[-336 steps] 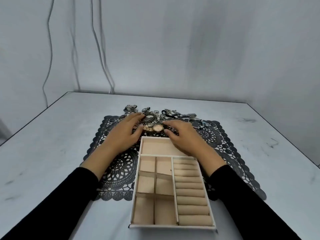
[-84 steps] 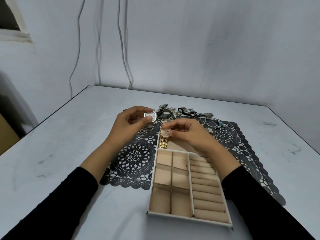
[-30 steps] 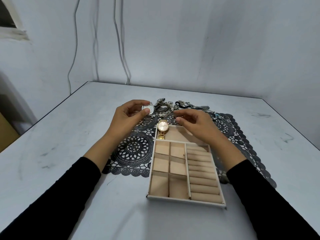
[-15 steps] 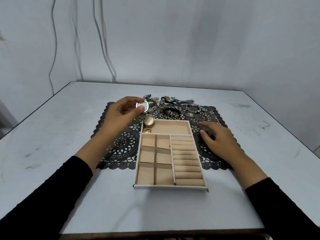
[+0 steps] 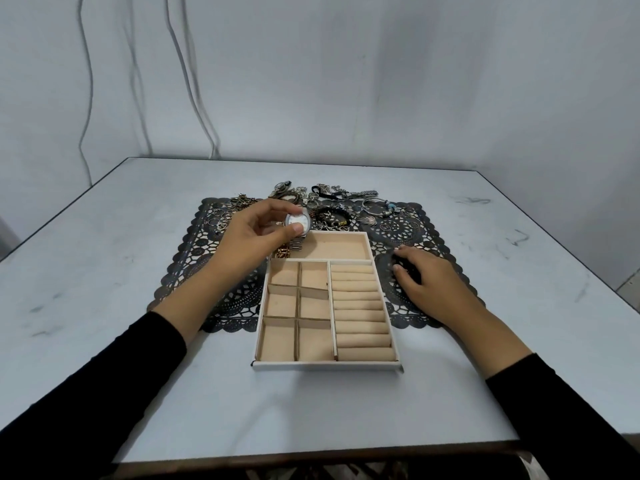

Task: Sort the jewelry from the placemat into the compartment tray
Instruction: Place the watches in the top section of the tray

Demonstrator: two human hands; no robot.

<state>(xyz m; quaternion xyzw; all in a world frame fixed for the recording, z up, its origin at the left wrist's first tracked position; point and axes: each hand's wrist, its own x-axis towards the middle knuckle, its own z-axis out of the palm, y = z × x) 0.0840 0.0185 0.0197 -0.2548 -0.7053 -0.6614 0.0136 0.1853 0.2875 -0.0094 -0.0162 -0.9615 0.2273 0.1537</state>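
A beige compartment tray (image 5: 325,364) lies on the black lace placemat (image 5: 207,271), with a wide far compartment, several square cells and a column of ring rolls. My left hand (image 5: 252,237) pinches a silver watch (image 5: 297,221) by its case, just above the tray's far left corner. A gold watch (image 5: 283,252) lies in the far compartment, mostly hidden under that hand. My right hand (image 5: 429,282) rests on the placemat right of the tray, fingers loosely bent, holding nothing. A pile of jewelry (image 5: 329,202) lies along the placemat's far edge.
The grey table (image 5: 104,271) runs to a wall at the back, where cables (image 5: 194,98) hang down. Its near edge (image 5: 311,459) is just below the tray. Small rings (image 5: 221,216) are scattered on the placemat's far left.
My left hand has brought the silver watch down and right, over the tray's far left corner and the gold watch. My right hand stays on the placemat beside the tray.
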